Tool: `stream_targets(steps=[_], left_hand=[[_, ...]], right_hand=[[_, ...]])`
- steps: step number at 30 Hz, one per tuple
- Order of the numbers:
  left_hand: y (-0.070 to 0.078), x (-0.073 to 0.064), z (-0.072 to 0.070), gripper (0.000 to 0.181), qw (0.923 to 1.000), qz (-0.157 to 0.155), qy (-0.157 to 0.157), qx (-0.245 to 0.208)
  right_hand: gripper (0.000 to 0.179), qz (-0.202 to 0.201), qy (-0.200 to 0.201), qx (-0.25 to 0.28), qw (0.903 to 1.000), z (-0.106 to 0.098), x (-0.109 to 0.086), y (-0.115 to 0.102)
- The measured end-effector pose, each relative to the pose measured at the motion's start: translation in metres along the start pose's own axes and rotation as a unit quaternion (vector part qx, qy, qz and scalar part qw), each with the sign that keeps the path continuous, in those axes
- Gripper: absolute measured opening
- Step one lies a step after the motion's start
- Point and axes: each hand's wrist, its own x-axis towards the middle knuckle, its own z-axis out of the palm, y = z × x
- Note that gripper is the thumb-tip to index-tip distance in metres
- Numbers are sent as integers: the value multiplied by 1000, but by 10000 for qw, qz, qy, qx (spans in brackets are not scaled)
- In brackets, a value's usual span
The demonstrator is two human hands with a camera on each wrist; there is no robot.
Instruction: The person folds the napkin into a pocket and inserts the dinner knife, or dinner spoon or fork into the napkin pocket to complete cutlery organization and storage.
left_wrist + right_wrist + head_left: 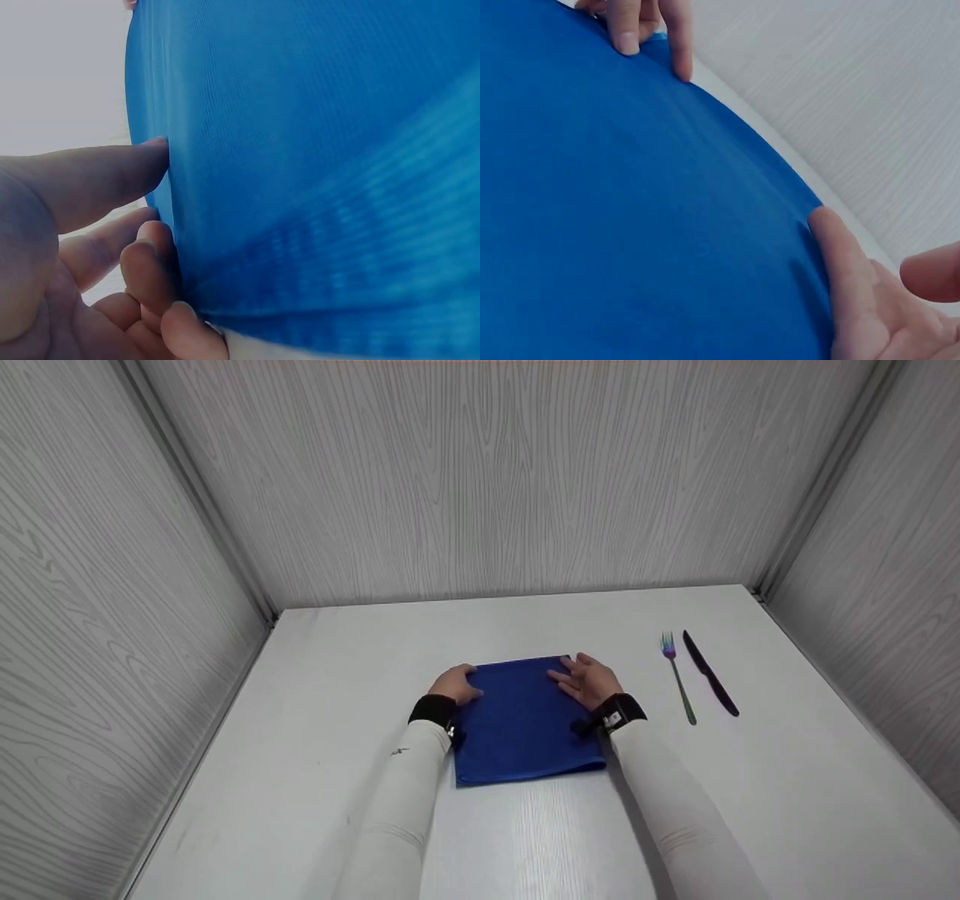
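Note:
A folded blue cloth [525, 727] lies flat, its folded layers visible along the near edge. At its far left corner, my left hand [454, 685] grips the edge; in the left wrist view the thumb [124, 176] meets the cloth's side and the other fingers curl in at the border. My right hand [592, 682] is over the far right corner with fingers spread. In the right wrist view one of its fingers [844, 262] touches the cloth's edge, while another digit stands apart from it.
The cloth is on a white table [360, 660]. To its right lie a fork [679, 679] with an iridescent head and a dark knife [710, 673], side by side. Grey wood-grain panels [480, 487] rise at the back and both sides.

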Motion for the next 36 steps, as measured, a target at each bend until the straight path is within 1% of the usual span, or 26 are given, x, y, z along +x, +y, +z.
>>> stream_targets(steps=[2,4,6,8,12,14,16,18,20,21,26,28,29,31,32,34,36], left_hand=[[0,0,0,58,10000,-60,-26,7],[0,0,0,59,10000,-78,-42,32],[-1,0,0,59,9999,-92,-29,45],[-1,0,1,59,10000,-73,-12,27],[-1,-1,2,59,10000,-60,13,-55],[-1,-1,2,59,9999,-53,4,-99],[-1,-1,2,59,9999,-30,8,-101],[-1,0,2,59,10000,-5,31,-82],[-2,0,1,59,10000,-2,53,-70],[-2,0,0,59,10000,7,65,-63],[-2,-1,-1,55,9997,12,109,-202],[-3,-2,-1,49,9994,28,143,-303],[-4,-2,-1,45,9993,31,168,-346],[-6,-3,-1,37,9990,46,206,-406],[-7,-4,-1,34,9990,76,214,-391],[-9,-6,0,31,9992,126,185,-335],[-9,-9,0,31,9994,223,146,-218]], right_hand=[[67,-170,102,-545,9983,3,-4,1],[57,-277,163,-1225,9920,5,-10,5],[48,-256,123,-1876,9818,7,-18,10],[41,-172,-90,-2455,9692,6,-28,17],[34,-37,-588,-3176,9464,-1,-50,27],[31,-53,-775,-3420,9365,-6,-61,30],[28,-133,-881,-3689,9252,-11,-72,32],[25,-299,-981,-4074,9075,-16,-82,32],[23,-505,-1079,-4515,8843,-19,-90,32],[21,-627,-1133,-4747,8706,-20,-94,32],[20,-1257,-1484,-5820,7896,-20,-105,32],[22,-1421,-1606,-6113,7618,-19,-108,32],[24,-1462,-1652,-6216,7516,-19,-108,32],[31,-1495,-1729,-6352,7377,-19,-109,31],[35,-1485,-1748,-6399,7334,-18,-108,31],[42,-1384,-1780,-6436,7314,-18,-106,30],[46,-1219,-1750,-6463,7326,-18,-104,27]])
